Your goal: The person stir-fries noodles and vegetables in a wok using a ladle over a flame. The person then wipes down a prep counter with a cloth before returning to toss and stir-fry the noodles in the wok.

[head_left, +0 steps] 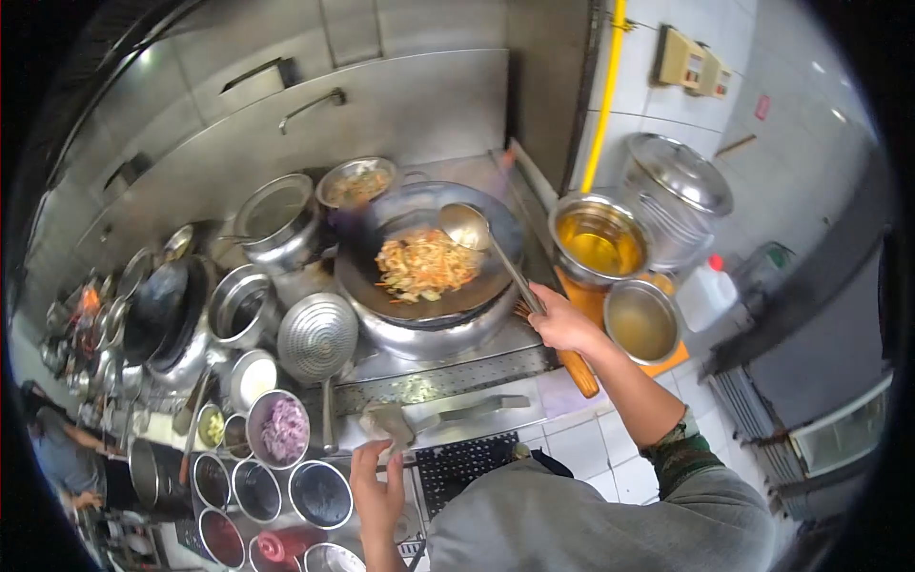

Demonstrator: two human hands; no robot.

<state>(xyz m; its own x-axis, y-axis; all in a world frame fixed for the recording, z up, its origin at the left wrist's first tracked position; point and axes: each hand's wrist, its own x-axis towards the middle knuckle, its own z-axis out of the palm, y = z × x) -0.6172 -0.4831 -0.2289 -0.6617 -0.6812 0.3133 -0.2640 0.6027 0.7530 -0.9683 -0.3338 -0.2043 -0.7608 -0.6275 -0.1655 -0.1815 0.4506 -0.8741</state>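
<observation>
My right hand (562, 322) grips the long handle of a metal ladle (464, 226), whose bowl hovers over the right side of the black wok (429, 250). The wok holds stir-fried noodles with orange and green vegetable strips (425, 265) and sits on a steel burner ring. My left hand (378, 483) rests on the counter edge, fingers apart, just below a crumpled cloth (388, 421) and beside the round containers of ingredients. It holds nothing.
A perforated strainer ladle (317, 336) lies left of the wok. Bowls of chopped red onion (283, 429) and sauces crowd the lower left. Pots of oil (599, 241) and liquid (641, 321) stand at right, with a lidded stockpot (679, 181). Another person (62, 458) is at far left.
</observation>
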